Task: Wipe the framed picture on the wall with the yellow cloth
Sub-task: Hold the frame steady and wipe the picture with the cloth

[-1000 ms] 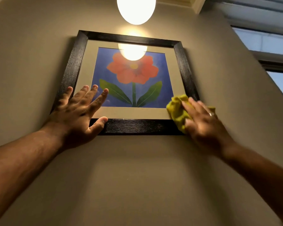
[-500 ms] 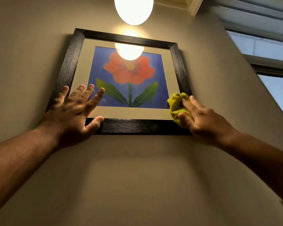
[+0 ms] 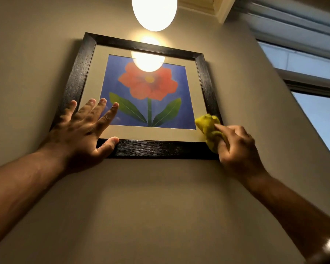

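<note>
A framed picture (image 3: 161, 149) hangs on the beige wall: black wooden frame, cream mat, red flower with green leaves on blue. My left hand (image 3: 80, 133) lies flat with fingers spread over the frame's lower left corner, thumb on the bottom rail. My right hand (image 3: 236, 151) grips a bunched yellow cloth (image 3: 208, 126) and presses it against the lower right corner, where the mat meets the frame. The cloth's lower part is hidden under my fingers.
A glowing oval ceiling lamp (image 3: 154, 12) hangs above the picture, and its reflection glares on the glass near the top. A window (image 3: 316, 111) with a dark frame is on the right. Bare wall extends below the picture.
My right hand has curled tighter around the cloth and stayed at the lower right corner. The left hand has stayed in place on the lower left corner.
</note>
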Available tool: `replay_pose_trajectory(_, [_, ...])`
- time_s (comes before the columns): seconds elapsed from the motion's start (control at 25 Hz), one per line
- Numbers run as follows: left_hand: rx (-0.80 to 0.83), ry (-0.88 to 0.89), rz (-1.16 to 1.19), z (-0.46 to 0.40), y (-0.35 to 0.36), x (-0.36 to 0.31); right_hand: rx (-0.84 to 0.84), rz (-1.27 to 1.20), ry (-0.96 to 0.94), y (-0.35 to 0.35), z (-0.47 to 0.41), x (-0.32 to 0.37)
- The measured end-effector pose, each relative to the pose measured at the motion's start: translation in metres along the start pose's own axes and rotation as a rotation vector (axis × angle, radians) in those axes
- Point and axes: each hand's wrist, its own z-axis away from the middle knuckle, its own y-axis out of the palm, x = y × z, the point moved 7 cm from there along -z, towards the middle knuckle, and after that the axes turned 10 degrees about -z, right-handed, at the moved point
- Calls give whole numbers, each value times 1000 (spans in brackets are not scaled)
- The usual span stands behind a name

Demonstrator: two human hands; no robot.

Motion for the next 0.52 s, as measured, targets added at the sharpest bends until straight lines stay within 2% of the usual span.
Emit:
replay_pose_trajectory(0.12, [-7, 9, 4, -2, 0, 1, -45, -24, -46, -13, -1, -2])
replay_pose_trajectory(0.36, [-22, -19, -2, 0, 2, 4, -29, -69, 177, 10, -162, 0])
replay_pose_trajectory(0.44, [-14, -16, 8, -1, 0, 3, 36, -55, 168, 6, -144, -9])
replay_pose_trajectory(0.52, [0, -9, 7, 0, -1, 2, 94, -37, 95, -3, -89, -16])
